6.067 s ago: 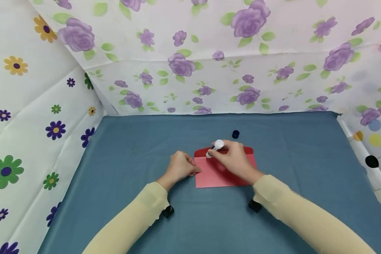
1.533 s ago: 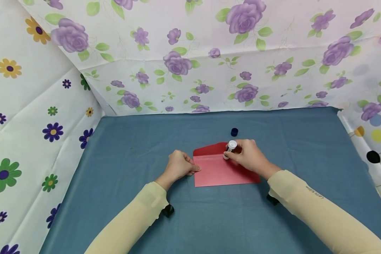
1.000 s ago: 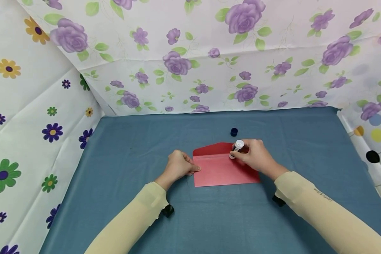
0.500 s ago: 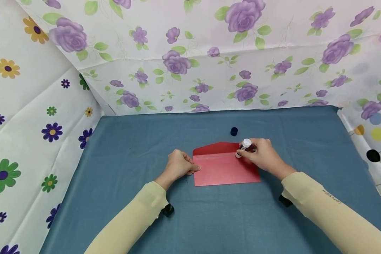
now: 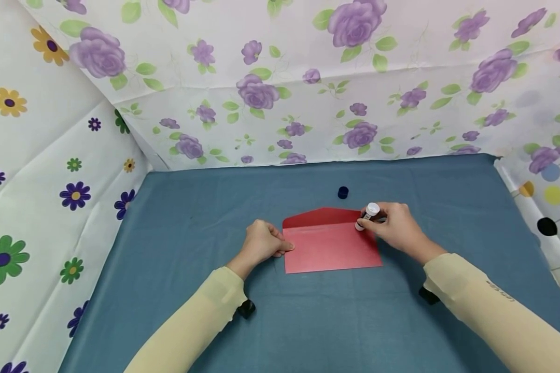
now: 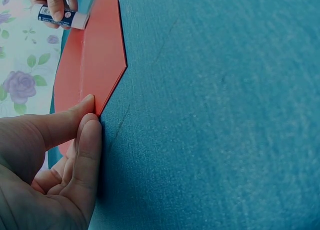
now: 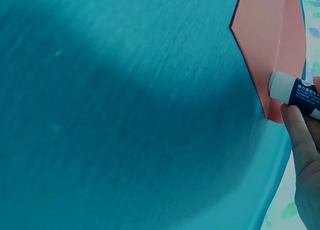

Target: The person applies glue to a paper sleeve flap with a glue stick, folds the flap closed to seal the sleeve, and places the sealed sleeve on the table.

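Note:
A red envelope (image 5: 331,248) lies on the blue cloth, its darker flap (image 5: 317,216) folded open on the far side. My left hand (image 5: 263,239) pinches its left edge, thumb on top, which the left wrist view shows closely. In my right hand (image 5: 399,225) is a glue stick (image 5: 367,215) with a white base and dark label, gripped between thumb and fingers. It stands tilted, its lower end at the crease near the envelope's right end. In the right wrist view the white collar of the glue stick (image 7: 282,87) meets the paper.
A dark blue cap (image 5: 343,192) stands on the cloth beyond the envelope. Blue cloth (image 5: 214,202) covers the table. Floral sheets (image 5: 261,93) hang behind and at the left side. A black wrist camera (image 5: 247,309) sits under the left sleeve.
My right hand has slid the glue stick rightward along the crease, from near the envelope's left end to its right end. The left hand keeps its place on the left edge.

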`<state>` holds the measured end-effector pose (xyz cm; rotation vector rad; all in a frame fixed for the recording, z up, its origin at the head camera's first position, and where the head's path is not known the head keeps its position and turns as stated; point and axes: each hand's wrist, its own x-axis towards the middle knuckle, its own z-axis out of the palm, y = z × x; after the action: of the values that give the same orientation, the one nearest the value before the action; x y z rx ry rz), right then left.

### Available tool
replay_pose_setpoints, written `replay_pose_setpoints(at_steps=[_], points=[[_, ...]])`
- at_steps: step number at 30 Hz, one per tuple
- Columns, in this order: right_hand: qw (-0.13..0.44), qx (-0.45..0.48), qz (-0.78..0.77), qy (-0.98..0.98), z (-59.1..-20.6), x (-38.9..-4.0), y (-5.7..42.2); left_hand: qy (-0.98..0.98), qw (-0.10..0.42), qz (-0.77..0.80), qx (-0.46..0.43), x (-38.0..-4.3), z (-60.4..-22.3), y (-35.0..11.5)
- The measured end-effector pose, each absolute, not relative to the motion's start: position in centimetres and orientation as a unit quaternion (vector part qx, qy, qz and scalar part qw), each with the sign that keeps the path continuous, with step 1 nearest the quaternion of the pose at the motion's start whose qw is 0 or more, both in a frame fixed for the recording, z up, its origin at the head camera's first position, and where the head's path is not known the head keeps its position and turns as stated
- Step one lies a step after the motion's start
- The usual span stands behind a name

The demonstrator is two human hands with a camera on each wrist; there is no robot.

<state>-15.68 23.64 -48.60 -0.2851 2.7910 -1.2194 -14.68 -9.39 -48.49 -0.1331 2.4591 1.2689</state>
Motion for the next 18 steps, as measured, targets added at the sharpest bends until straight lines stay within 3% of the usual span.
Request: replay_pose_setpoints(at_steps=[18], points=[[0.018,-0.078,-0.377,0.923,-48.7,-15.6,24.8,0.872,0.181,0.452,-0.039,-14.7,-48.6,-9.4]])
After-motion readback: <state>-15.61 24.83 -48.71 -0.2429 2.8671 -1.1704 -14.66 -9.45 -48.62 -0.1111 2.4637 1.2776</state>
